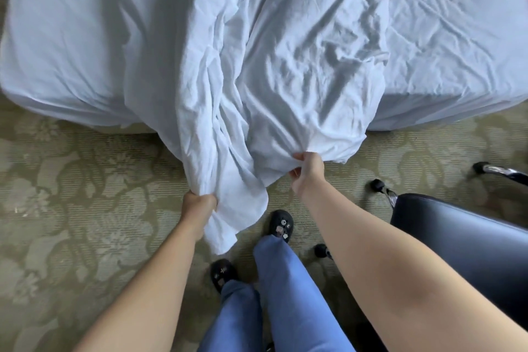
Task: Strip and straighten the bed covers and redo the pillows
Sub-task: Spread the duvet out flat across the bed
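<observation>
While both arms extend forward and down in the head view, each hand grips the same loose white crumpled cotton bed sheet point(285, 66). Left hand point(198, 204): fingers curled into a fist around a bunched fold of the sheet, at the lower left edge of the hanging fabric. Right hand point(307, 173): fingers and thumb pinching a gathered section of the sheet's hem, higher and to the right of the left hand.

Sheet position: the sheet lies heaped along the middle of the bed and spills over the near edge. Its lower part hangs in front of the mattress side toward the floor. A narrow tail of fabric drops below the left hand, ending just beside the person's forward foot.

Bed: a mattress point(65, 37) covered in a smooth white fitted sheet is exposed to the left of the loose sheet; a more wrinkled area shows to the right.

Floor: olive-green carpet with a pale floral pattern point(85, 180).

Person: legs in blue trousers point(285, 294), feet in black clogs with small charms point(281, 224), one foot ahead of the other.

Right side: a black padded office chair with chrome legs and black casters point(457, 240), near the right forearm, apart from the sheet.
</observation>
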Demonstrator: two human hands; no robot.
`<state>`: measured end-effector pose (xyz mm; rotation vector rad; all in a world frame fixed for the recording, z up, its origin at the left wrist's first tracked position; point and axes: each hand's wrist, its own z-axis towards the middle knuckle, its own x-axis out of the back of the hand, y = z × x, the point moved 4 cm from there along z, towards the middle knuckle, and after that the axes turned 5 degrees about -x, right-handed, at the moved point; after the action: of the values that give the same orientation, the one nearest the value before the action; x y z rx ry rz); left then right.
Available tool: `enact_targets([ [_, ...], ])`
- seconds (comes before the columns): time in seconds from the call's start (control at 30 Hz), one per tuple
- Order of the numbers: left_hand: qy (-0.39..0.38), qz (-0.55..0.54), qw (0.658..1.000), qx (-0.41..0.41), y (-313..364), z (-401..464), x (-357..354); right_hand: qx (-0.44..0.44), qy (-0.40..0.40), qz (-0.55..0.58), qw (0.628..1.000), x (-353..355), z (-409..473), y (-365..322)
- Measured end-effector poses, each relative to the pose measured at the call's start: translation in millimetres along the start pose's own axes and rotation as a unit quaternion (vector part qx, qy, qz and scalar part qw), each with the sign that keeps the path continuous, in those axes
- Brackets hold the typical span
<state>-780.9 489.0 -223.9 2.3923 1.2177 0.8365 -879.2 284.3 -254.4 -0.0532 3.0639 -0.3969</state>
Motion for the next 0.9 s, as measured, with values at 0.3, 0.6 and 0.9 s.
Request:
enact_targets([
  [0.3, -0.211, -0.025, 0.977, 0.031, 23, -36, 45, -0.074, -0.076, -0.145, 0.984, 7, -63, 78],
  [0.6, -0.257, -0.099, 0.961, -0.014, 38, -61, 85, -0.033, -0.245, 0.046, 0.968, -36, -125, 93],
  [0.9, -0.134, -0.601, 0.785, -0.061, 22, -67, 117, 0.056, -0.111, -0.027, 0.992, -49, -148, 119],
])
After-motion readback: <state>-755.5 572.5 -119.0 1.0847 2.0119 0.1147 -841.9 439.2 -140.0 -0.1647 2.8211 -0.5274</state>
